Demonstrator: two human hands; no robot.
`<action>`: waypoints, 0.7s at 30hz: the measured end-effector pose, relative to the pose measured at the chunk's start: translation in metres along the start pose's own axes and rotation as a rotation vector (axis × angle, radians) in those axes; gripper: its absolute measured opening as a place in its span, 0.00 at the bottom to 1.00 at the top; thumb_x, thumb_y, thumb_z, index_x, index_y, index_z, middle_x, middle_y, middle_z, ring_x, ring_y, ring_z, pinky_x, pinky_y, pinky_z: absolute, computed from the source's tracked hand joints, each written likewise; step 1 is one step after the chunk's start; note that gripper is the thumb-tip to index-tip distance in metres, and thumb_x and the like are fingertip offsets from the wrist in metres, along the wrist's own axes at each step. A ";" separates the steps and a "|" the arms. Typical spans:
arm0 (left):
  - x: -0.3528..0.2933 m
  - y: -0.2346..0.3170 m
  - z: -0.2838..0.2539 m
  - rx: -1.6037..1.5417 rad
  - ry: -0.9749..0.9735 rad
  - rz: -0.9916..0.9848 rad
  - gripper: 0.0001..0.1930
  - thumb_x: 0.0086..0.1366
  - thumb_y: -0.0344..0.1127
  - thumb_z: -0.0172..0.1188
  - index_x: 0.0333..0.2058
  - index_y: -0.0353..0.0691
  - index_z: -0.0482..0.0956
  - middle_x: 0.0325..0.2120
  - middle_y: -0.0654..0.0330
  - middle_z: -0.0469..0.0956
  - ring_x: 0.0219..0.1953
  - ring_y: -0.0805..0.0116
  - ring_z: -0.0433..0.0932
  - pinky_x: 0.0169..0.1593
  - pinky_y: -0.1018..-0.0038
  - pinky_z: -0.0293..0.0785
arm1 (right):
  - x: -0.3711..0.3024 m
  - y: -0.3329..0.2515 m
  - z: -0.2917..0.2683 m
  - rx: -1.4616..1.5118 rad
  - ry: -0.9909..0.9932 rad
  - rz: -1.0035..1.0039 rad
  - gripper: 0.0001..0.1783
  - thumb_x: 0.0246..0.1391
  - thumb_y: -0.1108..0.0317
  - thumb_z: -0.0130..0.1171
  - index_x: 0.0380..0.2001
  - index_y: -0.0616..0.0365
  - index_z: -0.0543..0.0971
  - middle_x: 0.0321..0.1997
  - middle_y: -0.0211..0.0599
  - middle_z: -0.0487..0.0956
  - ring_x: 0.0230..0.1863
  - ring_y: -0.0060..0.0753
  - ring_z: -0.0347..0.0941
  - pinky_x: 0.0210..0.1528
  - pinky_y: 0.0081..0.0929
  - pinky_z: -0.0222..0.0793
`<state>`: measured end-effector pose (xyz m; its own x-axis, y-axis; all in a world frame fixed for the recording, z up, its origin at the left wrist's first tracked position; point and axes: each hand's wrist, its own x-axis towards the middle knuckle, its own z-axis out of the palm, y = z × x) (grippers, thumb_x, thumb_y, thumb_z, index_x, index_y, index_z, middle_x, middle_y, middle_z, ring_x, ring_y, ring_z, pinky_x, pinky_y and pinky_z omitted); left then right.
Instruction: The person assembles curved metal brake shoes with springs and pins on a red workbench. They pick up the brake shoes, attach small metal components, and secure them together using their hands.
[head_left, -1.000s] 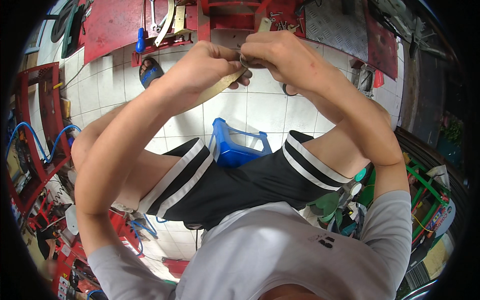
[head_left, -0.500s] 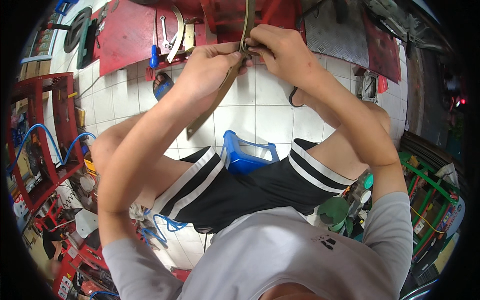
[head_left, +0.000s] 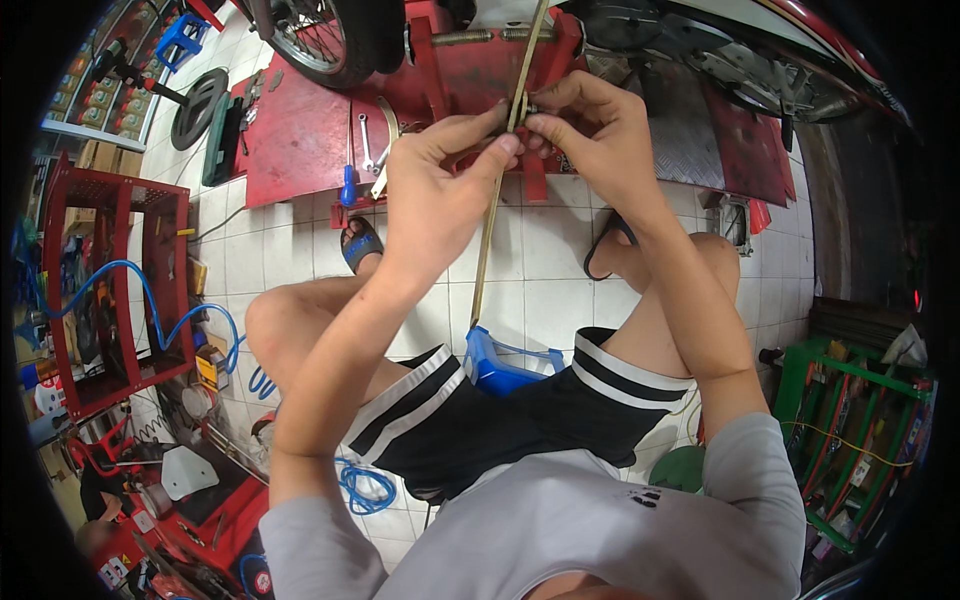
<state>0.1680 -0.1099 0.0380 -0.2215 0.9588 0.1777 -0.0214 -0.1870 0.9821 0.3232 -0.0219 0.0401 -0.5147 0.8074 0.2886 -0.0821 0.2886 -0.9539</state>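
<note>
A blue stool (head_left: 503,378) sits close in. Past it, the left hand (head_left: 440,185) pinches a long, thin gold strip (head_left: 485,260), which slants up between both hands. The right hand (head_left: 612,128) grips a small metal bit (head_left: 531,110) at the strip. Farther off, a screwdriver (head_left: 348,187) lies on a red table (head_left: 300,165).

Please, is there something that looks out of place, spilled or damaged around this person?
Nothing looks clearly spilled or damaged. Only the blue hose seems a little out of place: it lies in loose, overlapping loops on the white floor tiles to the left of the black shorts, instead of neatly wound.
</note>
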 end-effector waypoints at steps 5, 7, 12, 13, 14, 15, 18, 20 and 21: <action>-0.009 -0.012 -0.002 0.099 0.056 0.012 0.13 0.61 0.23 0.61 0.45 0.26 0.81 0.41 0.53 0.77 0.33 0.72 0.79 0.39 0.80 0.78 | -0.009 0.009 0.005 -0.056 -0.003 0.025 0.04 0.51 0.80 0.62 0.27 0.66 0.76 0.28 0.36 0.81 0.29 0.21 0.78 0.30 0.19 0.75; -0.010 -0.012 -0.003 0.077 0.023 -0.034 0.13 0.62 0.22 0.61 0.45 0.27 0.80 0.41 0.54 0.76 0.35 0.72 0.79 0.39 0.80 0.79 | -0.009 0.014 0.004 -0.160 -0.004 -0.083 0.04 0.48 0.81 0.63 0.26 0.66 0.77 0.28 0.37 0.81 0.28 0.23 0.78 0.29 0.19 0.74; -0.008 -0.002 -0.002 -0.010 -0.032 -0.122 0.13 0.63 0.22 0.59 0.47 0.27 0.79 0.41 0.55 0.75 0.38 0.72 0.78 0.40 0.78 0.81 | -0.004 0.015 0.001 -0.534 0.018 -0.473 0.08 0.40 0.82 0.65 0.27 0.64 0.78 0.29 0.38 0.81 0.25 0.31 0.78 0.26 0.19 0.72; -0.006 -0.002 -0.002 -0.038 -0.045 -0.147 0.13 0.63 0.22 0.59 0.47 0.26 0.79 0.41 0.55 0.75 0.38 0.72 0.78 0.40 0.78 0.81 | -0.002 0.015 -0.001 -0.582 0.010 -0.512 0.08 0.40 0.81 0.65 0.27 0.63 0.79 0.29 0.37 0.81 0.25 0.31 0.78 0.25 0.20 0.71; -0.004 -0.003 -0.002 -0.066 -0.059 -0.172 0.13 0.63 0.22 0.59 0.46 0.26 0.79 0.40 0.55 0.75 0.37 0.72 0.78 0.40 0.78 0.82 | -0.001 0.015 -0.004 -0.630 0.002 -0.551 0.08 0.40 0.81 0.65 0.28 0.63 0.79 0.29 0.37 0.81 0.25 0.31 0.78 0.25 0.21 0.71; -0.003 -0.003 -0.003 -0.089 -0.071 -0.196 0.12 0.64 0.22 0.59 0.46 0.26 0.79 0.40 0.55 0.75 0.37 0.72 0.78 0.40 0.78 0.82 | 0.001 0.014 -0.004 -0.673 -0.005 -0.593 0.08 0.40 0.81 0.65 0.28 0.63 0.79 0.29 0.36 0.81 0.24 0.32 0.78 0.24 0.21 0.70; -0.003 -0.005 0.007 -0.113 0.015 -0.094 0.11 0.61 0.20 0.59 0.42 0.24 0.81 0.35 0.56 0.76 0.33 0.74 0.79 0.34 0.82 0.77 | 0.001 0.014 -0.004 -0.624 0.032 -0.499 0.08 0.41 0.80 0.66 0.28 0.62 0.79 0.27 0.35 0.81 0.23 0.30 0.77 0.22 0.21 0.69; -0.006 -0.004 0.014 -0.064 0.077 -0.041 0.11 0.60 0.20 0.60 0.42 0.23 0.81 0.34 0.56 0.76 0.32 0.74 0.79 0.35 0.82 0.77 | -0.001 0.016 -0.004 -0.597 0.043 -0.404 0.08 0.42 0.79 0.66 0.28 0.62 0.78 0.25 0.35 0.80 0.22 0.30 0.77 0.22 0.20 0.69; -0.006 -0.003 0.016 -0.039 0.106 -0.013 0.11 0.60 0.20 0.60 0.42 0.23 0.81 0.34 0.56 0.76 0.32 0.74 0.79 0.35 0.82 0.77 | -0.001 0.016 -0.005 -0.585 0.051 -0.358 0.08 0.42 0.79 0.66 0.28 0.62 0.77 0.24 0.35 0.80 0.22 0.29 0.76 0.22 0.20 0.69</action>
<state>0.1853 -0.1113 0.0350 -0.3231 0.9335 0.1555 -0.0627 -0.1851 0.9807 0.3269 -0.0158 0.0245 -0.5001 0.6296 0.5946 0.2421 0.7609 -0.6020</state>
